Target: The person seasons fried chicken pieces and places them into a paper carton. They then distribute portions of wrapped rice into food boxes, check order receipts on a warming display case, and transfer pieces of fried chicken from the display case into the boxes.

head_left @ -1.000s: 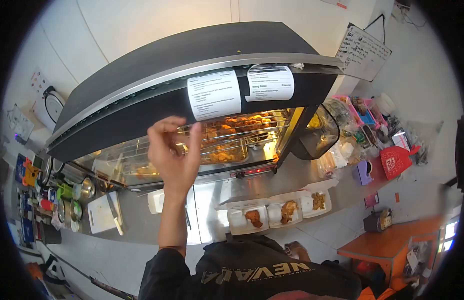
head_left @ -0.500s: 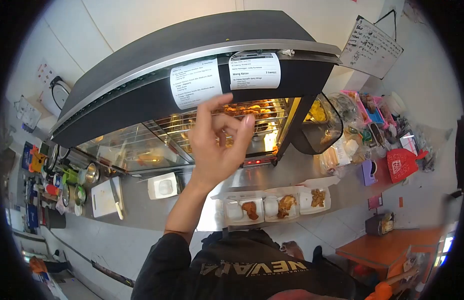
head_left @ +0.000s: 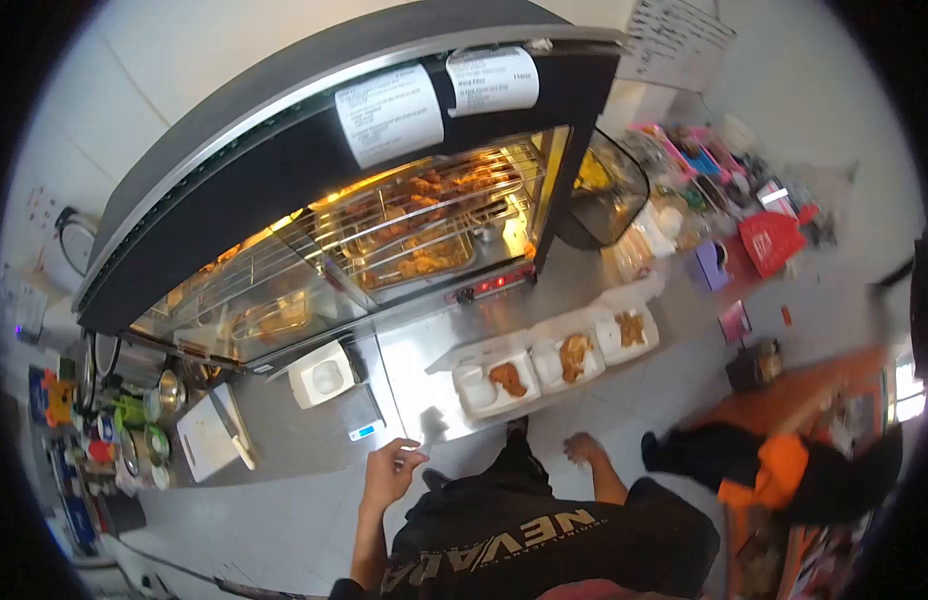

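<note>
My left hand (head_left: pixel 391 472) is loosely curled at the counter's front edge, thumb and fingertips slightly apart, with nothing visible in it. A digital scale (head_left: pixel 366 432) lies just beyond it, beside an open white box with a round mound of rice (head_left: pixel 326 378). My right hand (head_left: pixel 583 450) hangs in front of the counter, fingers loosely apart and holding nothing visible. Near it on the counter, three open boxes stand side by side: the left box (head_left: pixel 492 385) and middle box (head_left: pixel 567 360) hold rice and chicken; the right box (head_left: pixel 629 331) holds brown food pieces.
A lit warming cabinet (head_left: pixel 364 215) with fried food on racks spans the back; two receipts hang from it. A knife (head_left: pixel 232 425) and white cutting board (head_left: pixel 206 440) lie left. Bags and a red pouch (head_left: pixel 770 242) are at right. A person with orange clothing (head_left: pixel 769 475) is lower right.
My left hand has come down from in front of the cabinet to the counter's front edge. My right hand shows more clearly now. The camera view has shifted, and the person at lower right has come into view.
</note>
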`<action>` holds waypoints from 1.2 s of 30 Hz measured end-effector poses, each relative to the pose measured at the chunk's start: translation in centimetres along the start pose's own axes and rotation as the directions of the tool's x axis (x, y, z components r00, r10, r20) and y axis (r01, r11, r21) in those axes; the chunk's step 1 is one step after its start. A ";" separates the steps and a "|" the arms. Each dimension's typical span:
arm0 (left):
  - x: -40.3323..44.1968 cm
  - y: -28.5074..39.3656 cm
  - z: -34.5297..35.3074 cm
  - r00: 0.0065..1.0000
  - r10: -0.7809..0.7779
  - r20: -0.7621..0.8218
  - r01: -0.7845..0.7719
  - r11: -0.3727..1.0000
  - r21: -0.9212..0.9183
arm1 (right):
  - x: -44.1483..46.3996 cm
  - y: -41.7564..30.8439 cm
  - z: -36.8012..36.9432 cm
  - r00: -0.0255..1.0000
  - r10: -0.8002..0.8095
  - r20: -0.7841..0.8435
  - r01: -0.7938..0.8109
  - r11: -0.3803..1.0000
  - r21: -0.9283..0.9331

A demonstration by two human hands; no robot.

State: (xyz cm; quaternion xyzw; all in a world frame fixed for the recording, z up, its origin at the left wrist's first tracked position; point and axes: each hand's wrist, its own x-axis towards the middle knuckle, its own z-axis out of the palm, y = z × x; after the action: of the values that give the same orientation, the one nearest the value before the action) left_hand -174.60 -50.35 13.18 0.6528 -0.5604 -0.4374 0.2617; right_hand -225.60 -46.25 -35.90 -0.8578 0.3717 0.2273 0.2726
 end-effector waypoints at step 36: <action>21.0 40.5 -6.4 0.132 0.991 -0.034 -0.130 0.051 0.990 | -2.7 1.9 -4.4 0.743 0.392 0.543 -0.266 -0.572 0.776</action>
State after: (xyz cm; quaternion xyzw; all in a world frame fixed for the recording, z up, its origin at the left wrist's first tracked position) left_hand -189.66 -80.94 44.09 0.4223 -0.7372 0.4377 0.2943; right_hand -227.94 -48.74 -31.58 -0.0504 0.6722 -0.1331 0.7266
